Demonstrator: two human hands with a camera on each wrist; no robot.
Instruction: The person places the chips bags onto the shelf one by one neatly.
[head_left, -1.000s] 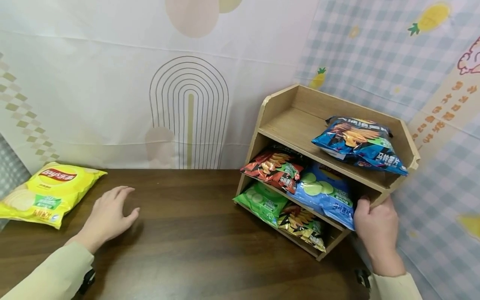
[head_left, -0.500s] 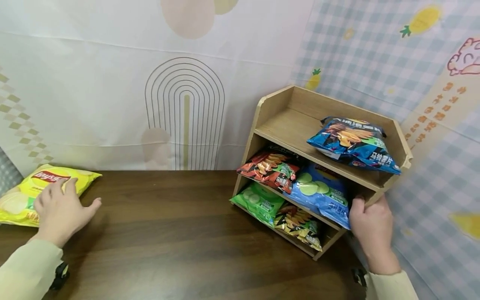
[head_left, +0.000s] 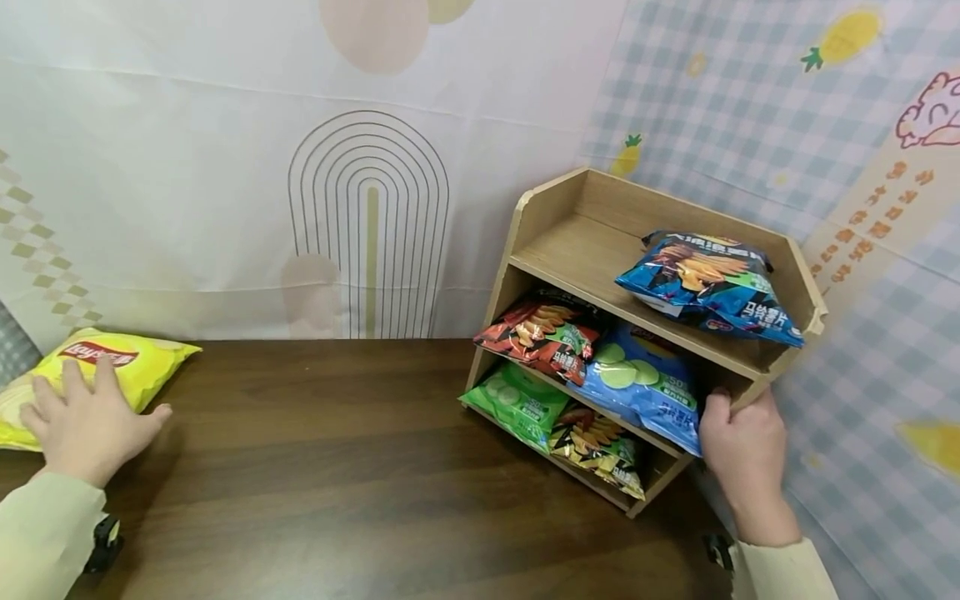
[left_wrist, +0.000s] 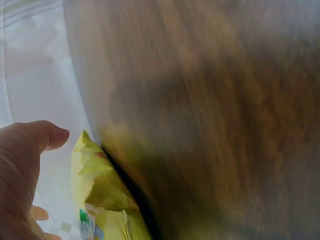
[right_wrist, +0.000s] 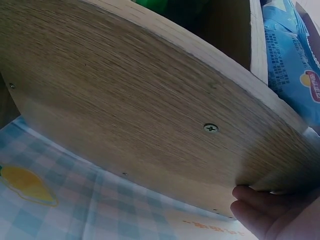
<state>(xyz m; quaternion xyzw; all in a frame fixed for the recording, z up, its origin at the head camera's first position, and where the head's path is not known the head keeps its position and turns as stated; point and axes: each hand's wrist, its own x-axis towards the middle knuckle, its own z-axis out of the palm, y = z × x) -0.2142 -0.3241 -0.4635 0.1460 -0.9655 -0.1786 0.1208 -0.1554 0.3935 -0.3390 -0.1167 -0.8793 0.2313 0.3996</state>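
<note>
On the table's far left lies a yellow bag of potato chips [head_left: 150,367]. My left hand [head_left: 93,425] hovers at its near side with fingers spread, overlapping the bag in the head view. In the left wrist view the thumb [left_wrist: 47,135] is apart from the bag [left_wrist: 102,185]. My right hand [head_left: 746,458] grips the right side panel of a wooden three-level shelf [head_left: 555,242], thumb at the front edge and fingers on the outer face. In the right wrist view, those fingers [right_wrist: 255,202] lie against the wooden panel [right_wrist: 125,100].
A dark blue chip bag [head_left: 705,283] lies on the shelf's top. Red [head_left: 540,333] and light blue [head_left: 641,383] bags fill the middle level; green [head_left: 517,404] and yellow-black [head_left: 600,450] bags sit below. Cloth backdrops [head_left: 225,167] stand behind the brown table [head_left: 337,500].
My left hand has moved left, from beside the yellow chip bag to over its near edge. The right hand keeps its grip on the shelf.
</note>
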